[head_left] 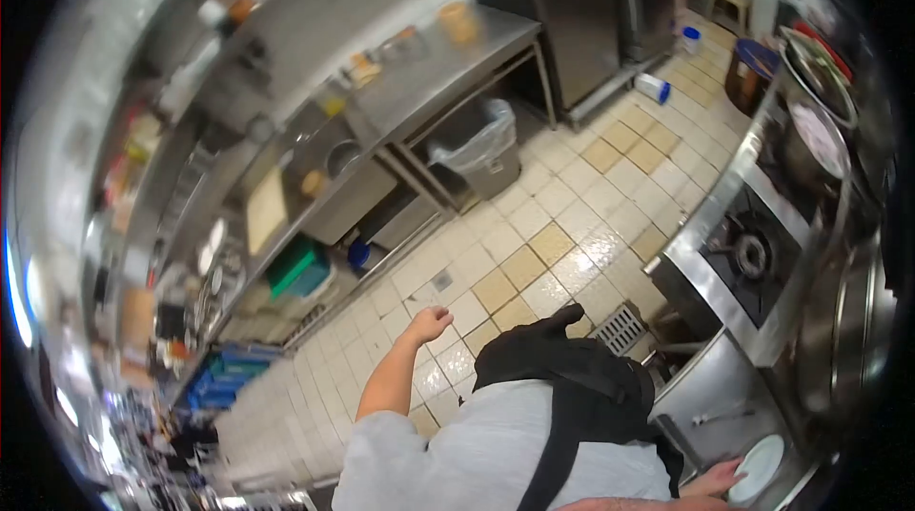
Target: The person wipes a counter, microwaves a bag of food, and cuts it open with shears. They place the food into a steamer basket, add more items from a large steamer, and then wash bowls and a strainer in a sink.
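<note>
My left hand [432,325] hangs out over the tiled floor, its fingers curled in and nothing showing in them. Low on the right, my right hand [713,480] grips the edge of a small white plate [760,466]. The plate is tilted over the steel counter [710,406] beside the stove. A black apron [562,363] covers my front over a light grey shirt.
A gas burner [750,255] and large pots [815,139] line the right side. Across the floor [572,215] stand a steel worktable [448,58] and a lined bin [486,163]. A white-and-blue container [652,88] lies by the fridge. A drain grate [618,329] is near my feet.
</note>
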Demonstrator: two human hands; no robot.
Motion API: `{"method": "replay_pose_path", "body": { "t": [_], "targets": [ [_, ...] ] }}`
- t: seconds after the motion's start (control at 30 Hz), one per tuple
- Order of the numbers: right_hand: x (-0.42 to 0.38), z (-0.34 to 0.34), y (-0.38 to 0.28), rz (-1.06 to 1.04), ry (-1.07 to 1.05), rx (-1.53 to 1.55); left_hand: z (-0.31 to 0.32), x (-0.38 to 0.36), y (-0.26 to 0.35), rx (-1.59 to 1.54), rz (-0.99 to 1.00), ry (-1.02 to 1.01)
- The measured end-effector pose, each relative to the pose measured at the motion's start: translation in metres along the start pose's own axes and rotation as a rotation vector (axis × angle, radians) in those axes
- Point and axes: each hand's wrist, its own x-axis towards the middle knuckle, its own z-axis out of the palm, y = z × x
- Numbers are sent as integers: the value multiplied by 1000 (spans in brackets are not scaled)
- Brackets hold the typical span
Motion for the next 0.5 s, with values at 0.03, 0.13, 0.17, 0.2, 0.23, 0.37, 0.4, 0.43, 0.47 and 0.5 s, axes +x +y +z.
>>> {"method": "replay_pose_path", "body": {
  "t": [0.03, 0.13, 0.17, 0.2, 0.23, 0.37, 0.4, 0.43, 0.47, 0.5],
  "targets": [
    [14, 20, -58, -83, 19, -250, -1, -16, -2, -11, -59, 32],
    [53, 39, -203, -278, 70, -865, 7, -48, -33, 2, -206, -11],
    [60, 47, -232, -318, 66, -955, 12, -64, -51, 37, -283, -100],
    [67, 52, -256, -368, 54, -1015, 16, -78, -68, 21, -312, -88],
    [72, 55, -277, -428, 52, -1069, 22, -89, -84, 21, -362, -126],
    [89, 76, -330, -567, 38, -1066, 32, -101, -130, -69, -493, -227],
    [91, 88, -322, -467, -41, -858, 32, -100, -141, -97, -534, -247],
    [93, 102, -314, -338, -128, -585, 34, -96, -155, -124, -541, -242],
    [98, 120, -308, -153, -242, -239, 39, -88, -172, -199, -536, -188],
    [101, 145, -308, 113, -320, 227, 41, -79, -188, -270, -531, -136]
  ]
}}
